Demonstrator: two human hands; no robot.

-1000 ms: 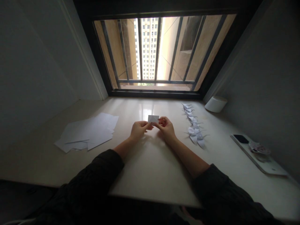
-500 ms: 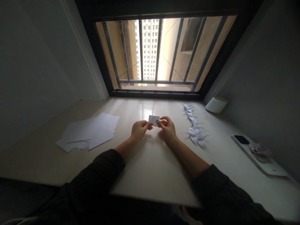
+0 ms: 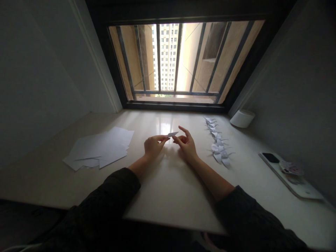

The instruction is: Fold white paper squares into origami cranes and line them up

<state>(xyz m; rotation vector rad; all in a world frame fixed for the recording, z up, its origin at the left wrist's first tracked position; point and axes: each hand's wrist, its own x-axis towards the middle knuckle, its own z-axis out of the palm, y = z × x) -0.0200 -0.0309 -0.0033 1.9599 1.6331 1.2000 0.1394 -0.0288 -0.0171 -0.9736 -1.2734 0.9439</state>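
Note:
Between the thumb and fingers of my left hand, a small folded piece of white paper is pinched at its left end, tilted so that it looks thin. My right hand is just right of it, its index finger raised and apart from the thumb. The right thumb tip lies close under the paper's lower edge; whether it touches I cannot tell. To the right of that hand, several folded paper cranes form a line on the white surface.
A pile of white paper sheets lies to the left on the white ledge. At the right are a phone with a grip on its back and a white cylindrical object. A barred window stands behind.
The folded paper has tipped from facing me as a square to a thin slanted view. My right hand has let go of its right side, and its index finger has lifted.

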